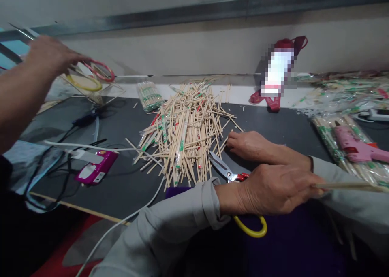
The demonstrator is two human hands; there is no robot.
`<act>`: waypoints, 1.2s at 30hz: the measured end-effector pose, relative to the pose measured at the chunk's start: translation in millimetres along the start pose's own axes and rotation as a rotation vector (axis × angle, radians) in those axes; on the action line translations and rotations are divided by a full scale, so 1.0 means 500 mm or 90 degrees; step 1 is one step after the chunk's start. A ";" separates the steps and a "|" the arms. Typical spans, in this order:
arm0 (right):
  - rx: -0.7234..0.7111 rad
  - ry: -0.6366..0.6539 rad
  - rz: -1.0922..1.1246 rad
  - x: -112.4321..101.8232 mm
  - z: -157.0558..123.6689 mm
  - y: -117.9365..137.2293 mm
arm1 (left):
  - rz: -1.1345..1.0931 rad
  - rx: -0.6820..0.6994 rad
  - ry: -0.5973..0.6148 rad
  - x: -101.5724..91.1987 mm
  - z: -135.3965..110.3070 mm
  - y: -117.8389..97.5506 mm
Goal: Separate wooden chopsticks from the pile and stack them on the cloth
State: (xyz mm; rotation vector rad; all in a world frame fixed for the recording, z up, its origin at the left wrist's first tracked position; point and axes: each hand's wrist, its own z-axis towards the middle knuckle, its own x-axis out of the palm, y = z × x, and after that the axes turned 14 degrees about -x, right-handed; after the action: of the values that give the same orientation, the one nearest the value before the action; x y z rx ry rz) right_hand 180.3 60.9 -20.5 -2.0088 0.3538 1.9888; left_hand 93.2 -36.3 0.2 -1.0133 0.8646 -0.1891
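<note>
My left hand crosses over my right forearm, with its fingers closed on chopsticks that point to the right. My right hand rests low at the right edge of a loose pile of chopsticks. Its fingers are curled, and what they hold, if anything, is hidden. Some chopsticks in the pile are in clear wrappers with green or red print. Scissors with red and yellow handles lie partly under my left hand and wrist, blades toward the pile.
At the left, another person's hand holds scissors. A magenta power strip and cords lie below. A wrapped chopstick bundle stands behind the pile. A lit phone leans on the wall. A pink glue gun rests on packs at right.
</note>
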 end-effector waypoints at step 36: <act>-0.013 -0.071 0.031 -0.001 0.075 0.020 | -0.240 -0.061 -0.067 -0.017 -0.001 -0.027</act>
State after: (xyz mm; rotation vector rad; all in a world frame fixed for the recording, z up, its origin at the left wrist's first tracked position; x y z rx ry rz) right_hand 141.9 65.5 -20.6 -1.9092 0.3627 2.1311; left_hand 90.3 -39.5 15.6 -1.2614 0.5854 -0.4124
